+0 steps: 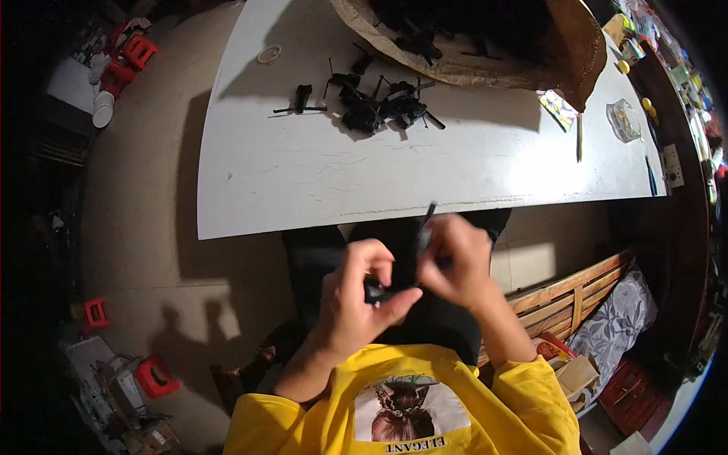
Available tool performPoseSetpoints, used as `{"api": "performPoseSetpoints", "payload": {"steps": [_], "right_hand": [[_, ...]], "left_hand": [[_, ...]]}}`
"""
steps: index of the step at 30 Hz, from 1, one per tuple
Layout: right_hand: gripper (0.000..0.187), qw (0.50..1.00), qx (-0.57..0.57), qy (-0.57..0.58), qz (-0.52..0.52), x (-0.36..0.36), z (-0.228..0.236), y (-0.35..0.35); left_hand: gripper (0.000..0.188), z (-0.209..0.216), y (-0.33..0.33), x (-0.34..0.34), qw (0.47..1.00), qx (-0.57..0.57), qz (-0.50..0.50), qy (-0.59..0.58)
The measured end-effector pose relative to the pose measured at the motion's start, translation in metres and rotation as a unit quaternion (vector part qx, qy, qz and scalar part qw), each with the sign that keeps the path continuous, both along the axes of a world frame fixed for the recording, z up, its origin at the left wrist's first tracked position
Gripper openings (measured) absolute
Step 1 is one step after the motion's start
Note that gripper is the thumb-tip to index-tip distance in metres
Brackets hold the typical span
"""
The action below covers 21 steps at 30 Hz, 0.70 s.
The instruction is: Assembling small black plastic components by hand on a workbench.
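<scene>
Over my lap, just short of the table's near edge, both hands are raised close together. My left hand [353, 299] has its fingers curled around a small black part [373, 290], mostly hidden by the fingers. Beside it, my right hand [461, 254] is closed on a thin black piece [430, 214] that sticks up past the fingertips. Motion blurs this hand, so the piece's full shape cannot be made out. On the white table [288, 189] lies a pile of black plastic parts with thin rods [364, 110]. A similar single part [302, 98] lies to its left.
A brown paper sack [485, 64], opened wide, holds many black parts at the table's far side. To its right are a yellow packet [559, 110], a thin stick [579, 140] and a glass ashtray [623, 121]. A wooden bench [569, 303] stands at right, red stools [157, 377] at left.
</scene>
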State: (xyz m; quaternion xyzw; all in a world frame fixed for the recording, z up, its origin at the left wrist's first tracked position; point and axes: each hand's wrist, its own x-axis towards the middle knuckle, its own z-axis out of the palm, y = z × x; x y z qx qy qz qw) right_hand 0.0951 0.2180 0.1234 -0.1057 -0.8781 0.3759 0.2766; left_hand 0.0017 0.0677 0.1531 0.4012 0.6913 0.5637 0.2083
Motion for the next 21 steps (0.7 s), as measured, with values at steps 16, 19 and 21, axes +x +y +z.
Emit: {"api": "performPoseSetpoints", "payload": {"steps": [16, 19, 21], "right_hand": [[0.032, 0.967, -0.149, 0.2, 0.052, 0.02, -0.018, -0.05], [0.038, 0.927, -0.331, 0.165, 0.059, 0.021, -0.009, -0.054], [0.045, 0.842, -0.522, 0.101, 0.087, 0.015, 0.0, -0.049]], "left_hand": [[0.026, -0.014, -0.019, -0.009, 0.983, -0.009, 0.007, -0.183], [0.024, -0.015, -0.024, -0.013, 0.985, 0.043, -0.038, -0.16], [0.026, -0.016, -0.02, -0.017, 0.992, 0.069, -0.066, -0.086]]}}
